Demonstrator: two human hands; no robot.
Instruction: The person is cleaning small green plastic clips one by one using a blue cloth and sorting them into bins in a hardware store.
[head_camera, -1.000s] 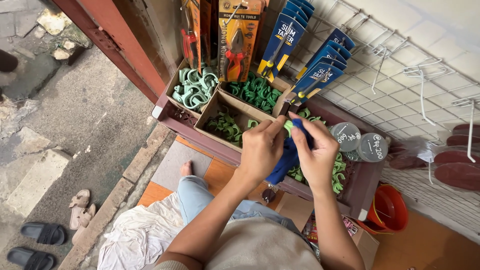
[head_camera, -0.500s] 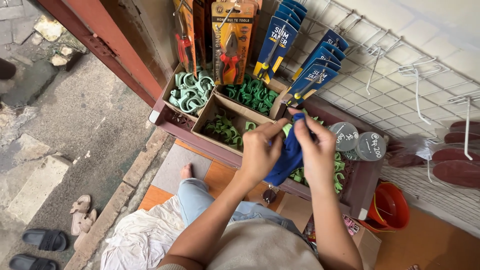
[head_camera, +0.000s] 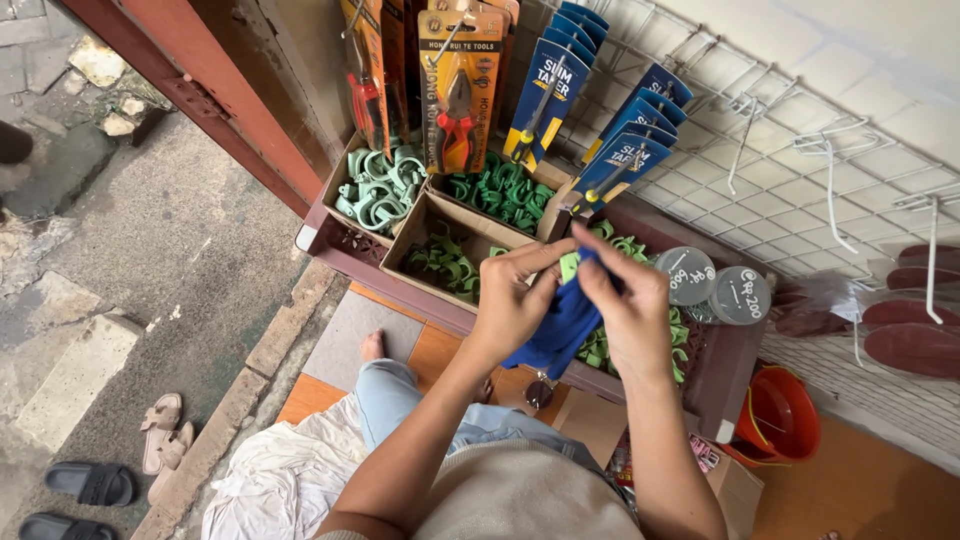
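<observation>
Your left hand (head_camera: 515, 300) and right hand (head_camera: 625, 305) pinch a blue cloth (head_camera: 560, 325) around a small green pipe clip (head_camera: 569, 265), above the cardboard boxes of clips (head_camera: 445, 262). A loosened pinch could drop the clip among them.

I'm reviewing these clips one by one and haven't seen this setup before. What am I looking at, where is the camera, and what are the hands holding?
There is no machine: a person wears a camera on the head, so the single view looks down at their own two arms. The left hand and right hand together hold a blue cloth around a small green clip. Below them cardboard boxes full of green clips sit on a dark red shelf. Carded pliers and screwdrivers hang on a wire grid. An orange bucket stands at the right.
</observation>
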